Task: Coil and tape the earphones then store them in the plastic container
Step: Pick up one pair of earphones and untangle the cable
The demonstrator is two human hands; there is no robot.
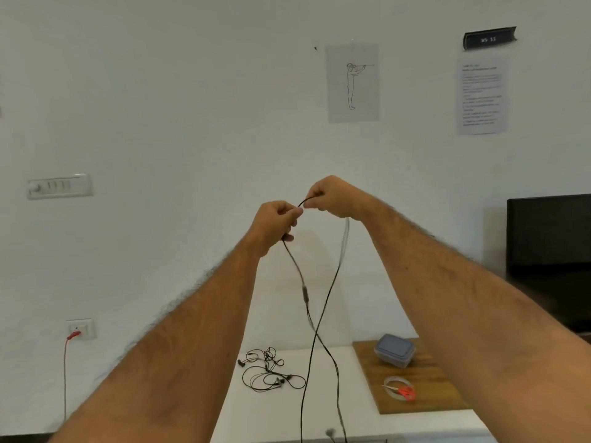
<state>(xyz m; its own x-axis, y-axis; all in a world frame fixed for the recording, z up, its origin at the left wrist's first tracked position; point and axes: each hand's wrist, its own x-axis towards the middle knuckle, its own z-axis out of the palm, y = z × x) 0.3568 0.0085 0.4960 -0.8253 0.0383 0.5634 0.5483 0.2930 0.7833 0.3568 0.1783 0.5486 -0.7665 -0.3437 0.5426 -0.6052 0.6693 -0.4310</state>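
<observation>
Both arms reach up at the middle of the frame, holding one earphone cord [315, 314] high against the wall. The left hand [275, 223] has its fingers curled round the cord, which runs out below the fist; the right hand [329, 196] pinches the same cord just beside it, a short arc of wire bridging the two. From there two strands hang down, cross near the lower middle and trail off the bottom edge, an inline remote [305, 294] showing on the left strand.

The step in hand looks like starting the coil. To do it well, keep the left grip as the anchor, feed even loops with the right, and let the hanging strands untwist first — the crossing below could knot.

On the white table [345, 420] at lower middle lies a tangle of more earphones [270, 370]. On the wooden board [425, 401] at lower right sit the lidded container [395, 350], a tape roll [390, 391] and orange scissors [405, 391] — all within reach for taping
</observation>
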